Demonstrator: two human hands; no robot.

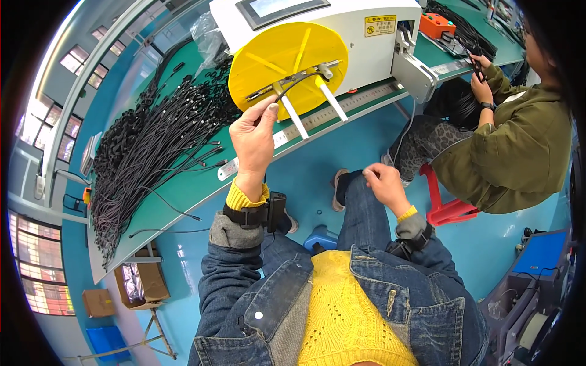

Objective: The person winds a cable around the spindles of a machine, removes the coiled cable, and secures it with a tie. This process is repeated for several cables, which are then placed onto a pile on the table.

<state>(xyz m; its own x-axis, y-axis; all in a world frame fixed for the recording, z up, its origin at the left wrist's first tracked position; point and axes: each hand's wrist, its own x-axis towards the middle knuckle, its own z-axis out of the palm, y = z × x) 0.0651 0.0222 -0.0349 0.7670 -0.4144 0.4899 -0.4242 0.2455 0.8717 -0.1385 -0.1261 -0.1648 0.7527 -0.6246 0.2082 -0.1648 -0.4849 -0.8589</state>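
My left hand (253, 139) is raised at the front of a round yellow disc (287, 52), thumb and forefinger pinched on the end of a black cable (294, 80). That cable runs from my fingertips across the disc, by two white posts (331, 99) that stick out toward me. The disc is mounted on the front of a white machine (372, 55). Over my right thigh hangs my right hand (386, 185), its fingers curled closed, with nothing visible in them.
A large heap of black cables (152, 140) covers the left of the green table (165, 201). A metal ruler (366, 96) lies along its front edge. At the right, a co-worker (513, 140) handles black cables beside a red stool (448, 201). Cardboard boxes (143, 283) stand lower left.
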